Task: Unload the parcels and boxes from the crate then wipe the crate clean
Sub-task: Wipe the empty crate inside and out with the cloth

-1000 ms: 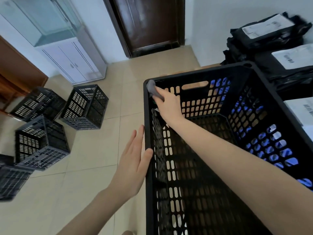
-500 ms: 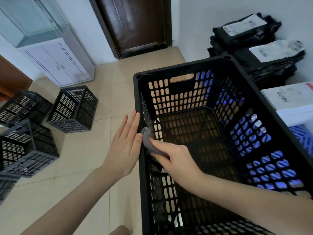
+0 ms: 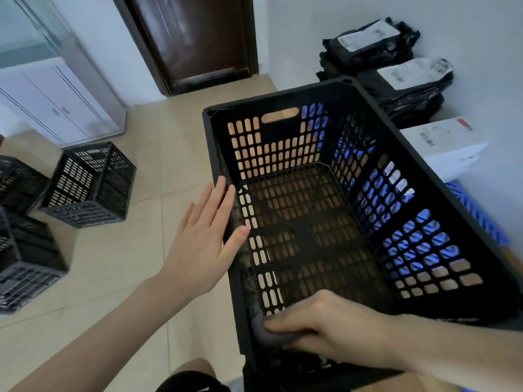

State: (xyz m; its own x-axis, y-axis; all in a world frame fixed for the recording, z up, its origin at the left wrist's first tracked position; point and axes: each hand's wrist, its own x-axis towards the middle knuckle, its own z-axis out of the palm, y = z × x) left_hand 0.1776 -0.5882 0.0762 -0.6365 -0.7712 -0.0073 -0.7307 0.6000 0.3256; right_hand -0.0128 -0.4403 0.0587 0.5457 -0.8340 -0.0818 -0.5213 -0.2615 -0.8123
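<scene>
Black plastic everywhere in this one. The crate [image 3: 283, 95] sits right in front of the person and there's nothing inside it, so I'd say the unloading is done and this is the wiping part.

The right hand [image 3: 334, 323] is down in the near-left corner, fingers curled around a grey cloth [image 3: 266, 333], pressing it against the inside of the left wall. That side looks dusty and smudged. The left hand [image 3: 203, 239] lies flat on the outside of the same wall up at the rim, fingers straight and a bit spread, thumb over the edge. My guess is it's there to brace the crate so it doesn't slide under the rubbing.

Around it, black parcels [image 3: 368, 43] with white labels are stacked against the wall on the right. A white box [image 3: 444, 145] sits just beside the crate's right side, with something blue and slotted [image 3: 478, 219] next to it. More black crates [image 3: 90, 182] lie on the tiled floor to the left, well apart.

Nothing really blocks the wiping. It's only the slots and corners, which will probably snag the cloth and hide grime.
</scene>
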